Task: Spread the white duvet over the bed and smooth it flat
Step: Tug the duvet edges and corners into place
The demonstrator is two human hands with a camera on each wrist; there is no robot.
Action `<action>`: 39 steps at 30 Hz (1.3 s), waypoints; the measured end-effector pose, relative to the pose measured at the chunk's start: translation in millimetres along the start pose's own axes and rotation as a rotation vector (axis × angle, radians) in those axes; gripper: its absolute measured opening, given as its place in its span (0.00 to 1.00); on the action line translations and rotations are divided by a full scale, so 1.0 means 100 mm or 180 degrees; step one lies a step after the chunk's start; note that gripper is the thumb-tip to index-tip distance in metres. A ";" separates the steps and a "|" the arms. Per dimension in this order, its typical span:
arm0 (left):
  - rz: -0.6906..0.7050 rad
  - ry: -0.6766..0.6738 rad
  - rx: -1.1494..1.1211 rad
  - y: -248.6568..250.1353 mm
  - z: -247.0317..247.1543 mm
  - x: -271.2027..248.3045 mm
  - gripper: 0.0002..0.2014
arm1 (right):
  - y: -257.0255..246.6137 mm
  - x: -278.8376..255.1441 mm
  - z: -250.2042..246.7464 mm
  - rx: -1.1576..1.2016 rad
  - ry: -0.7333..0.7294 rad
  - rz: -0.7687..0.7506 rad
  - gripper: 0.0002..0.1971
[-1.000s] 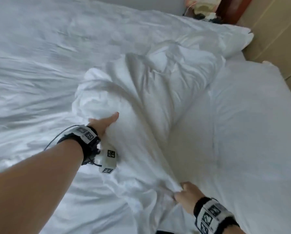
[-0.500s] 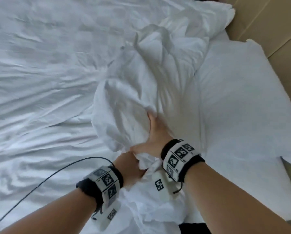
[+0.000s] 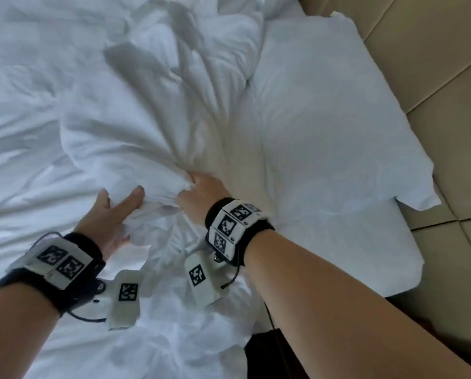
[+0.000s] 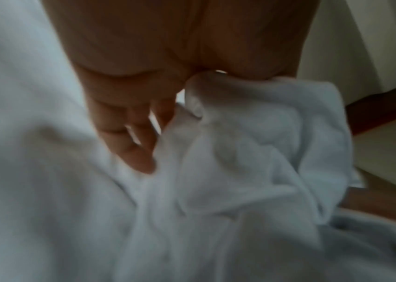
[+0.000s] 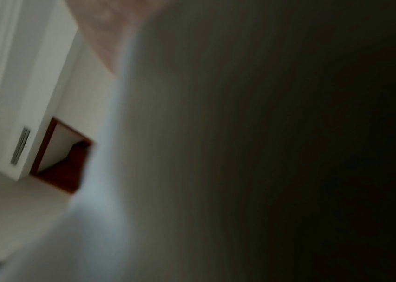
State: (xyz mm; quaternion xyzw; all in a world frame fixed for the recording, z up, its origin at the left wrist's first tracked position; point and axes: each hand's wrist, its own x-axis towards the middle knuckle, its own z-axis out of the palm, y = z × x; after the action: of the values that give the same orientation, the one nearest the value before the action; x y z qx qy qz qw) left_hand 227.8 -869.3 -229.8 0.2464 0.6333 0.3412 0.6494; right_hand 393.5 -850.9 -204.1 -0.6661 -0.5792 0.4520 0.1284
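With our right hand (image 3: 201, 187) gripping bunched duvet (image 3: 136, 138) near the bed's (image 3: 338, 242) edge, left hand (image 3: 114, 212) loosely spread, tugging could drag it off.

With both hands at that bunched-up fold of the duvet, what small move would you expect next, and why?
Probably a pull of the gathered fold toward the near edge of the bed, to draw the heap out flat. The right hand grips a bunch of the white duvet, which stands piled in ridges mid-bed. The left hand lies with straight fingers against the same fold and would likely need to take hold first.
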 end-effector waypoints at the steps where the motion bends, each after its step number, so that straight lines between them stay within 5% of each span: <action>1: 0.0046 -0.0177 -0.0067 0.01 0.31 -0.02 0.34 | 0.16 -0.08 -0.27 0.0157 0.0147 0.0073 0.10; 5: 0.0214 -0.1143 0.0401 -0.10 1.75 -0.19 0.15 | 1.19 -0.53 -1.47 0.0262 0.0903 0.0658 0.08; 11: 0.0652 -0.2175 0.1551 -0.51 3.35 -0.57 0.32 | 2.60 -1.49 -2.43 0.0758 0.1875 0.1838 0.11; 15: 0.0704 -0.2461 0.2614 -0.95 3.71 -0.67 0.30 | 2.89 -1.71 -2.60 0.2061 0.2601 0.1898 0.04; 17: 0.0713 -0.2528 0.3112 -1.19 3.77 -0.64 0.29 | 2.90 -1.65 -2.52 0.1998 0.2130 0.1620 0.24; 20: 0.1074 -0.2626 0.3786 -1.41 3.72 -0.63 0.27 | 2.88 -1.37 -2.15 0.0910 0.1377 0.1647 0.58; 22: 0.1458 -0.2460 0.3939 -1.47 3.59 -0.64 0.24 | 3.02 -1.18 -1.95 0.0296 0.1482 0.1952 0.61; 24: 0.1822 -0.1859 0.4148 -1.47 3.39 -0.60 0.27 | 3.14 -1.07 -1.89 0.0241 0.1723 0.2180 0.54; 29: 0.1901 -0.0605 0.4722 -1.34 2.88 -0.39 0.46 | 3.32 -1.23 -2.25 -0.0052 0.1430 0.1986 0.10; 33: 0.1896 -0.0234 0.4535 -1.13 2.49 -0.26 0.49 | 3.54 -1.72 -2.83 -0.0343 0.1815 0.2438 0.14; 36: 0.1645 0.0001 0.4521 -0.97 2.17 -0.17 0.49 | 3.74 -1.88 -2.97 -0.0748 0.1269 0.3251 0.23; 39: 0.1329 0.0029 0.4744 -0.95 1.84 -0.11 0.49 | 3.87 -1.76 -2.79 -0.0745 0.1141 0.3309 0.35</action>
State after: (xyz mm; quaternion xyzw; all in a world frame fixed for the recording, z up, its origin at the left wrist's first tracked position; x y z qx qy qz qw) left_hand 422.7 -918.5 -280.5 0.7313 0.6388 -0.0587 0.2317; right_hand 870.6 -1023.2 -236.9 -0.9401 -0.1901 0.2682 -0.0897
